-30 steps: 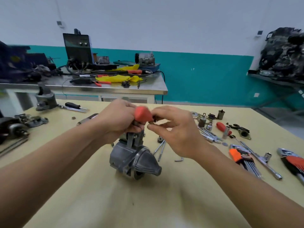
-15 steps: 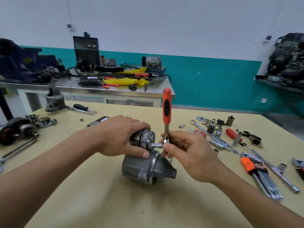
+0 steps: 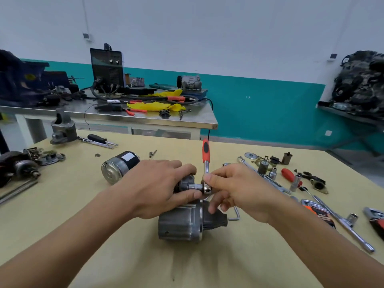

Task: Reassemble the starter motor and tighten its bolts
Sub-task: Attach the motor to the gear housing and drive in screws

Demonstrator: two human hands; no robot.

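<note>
The grey starter motor housing (image 3: 180, 223) lies on its side in the middle of the yellow table (image 3: 187, 267). My left hand (image 3: 153, 188) grips its upper solenoid part, thumb under the socket. A ratchet wrench (image 3: 206, 161) with a red and black handle stands upright, its chrome socket (image 3: 195, 186) seated horizontally on the solenoid's end. My right hand (image 3: 239, 190) pinches the ratchet head, the other fingers curled over the motor's nose cone. A separate cylindrical motor body (image 3: 119, 166) lies behind my left hand.
Sockets, spanners and small parts (image 3: 268, 167) lie at the right, with a hex key set (image 3: 318, 213) and a long T-wrench (image 3: 342, 223). An L-shaped hex key (image 3: 235, 214) lies beside the nose cone. Armature and parts (image 3: 22, 165) sit far left. A steel bench (image 3: 124, 117) stands behind.
The ratchet went from being held up between both hands to standing with its socket on the solenoid. The motor now lies flatter, and my right hand has settled on the ratchet head.
</note>
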